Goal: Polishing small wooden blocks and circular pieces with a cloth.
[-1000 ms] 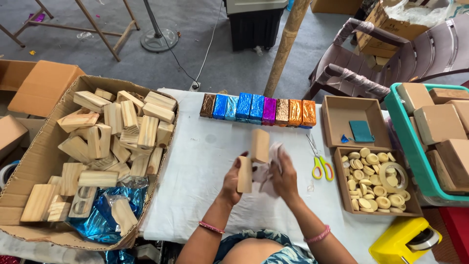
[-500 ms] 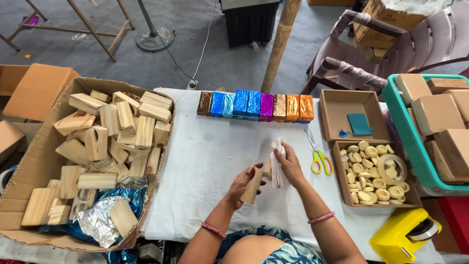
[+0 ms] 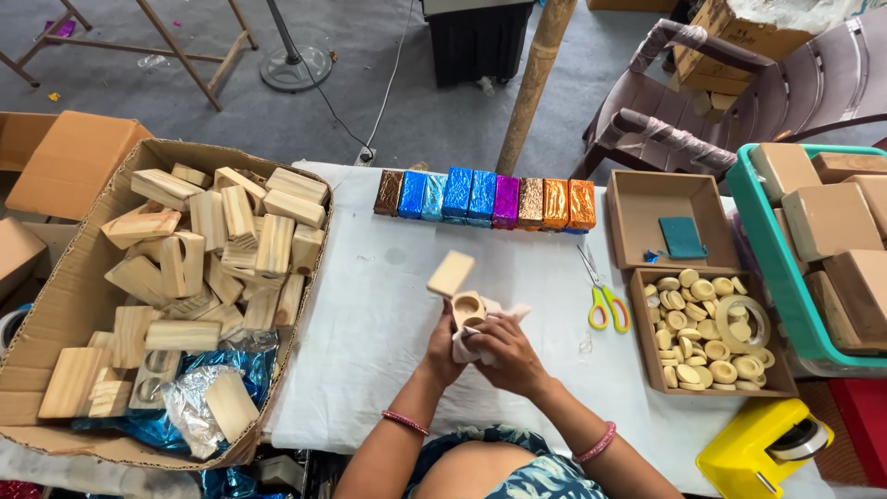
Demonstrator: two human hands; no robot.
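Over the white table [image 3: 370, 305], my left hand [image 3: 442, 349] holds a small wooden box [image 3: 465, 308] upright. Its flat lid [image 3: 451, 273] is swung open and a round hollow shows in the top. My right hand [image 3: 504, 356] presses a pale cloth [image 3: 490, 319] against the box's right side. Both hands are close together near the table's middle, in front of my body.
A big cardboard carton [image 3: 55, 305] of wooden blocks stands at the left. Foil-wrapped blocks [image 3: 485, 197] line the far edge. Scissors [image 3: 602, 296], a tray of wooden discs [image 3: 707, 328], an open box with a teal pad [image 3: 682, 237], a yellow tape dispenser [image 3: 762, 444] and a green crate [image 3: 767, 249] are on the right.
The box's lid has swung open, so the round hollow now shows. Both hands with the box and cloth have shifted slightly toward me.
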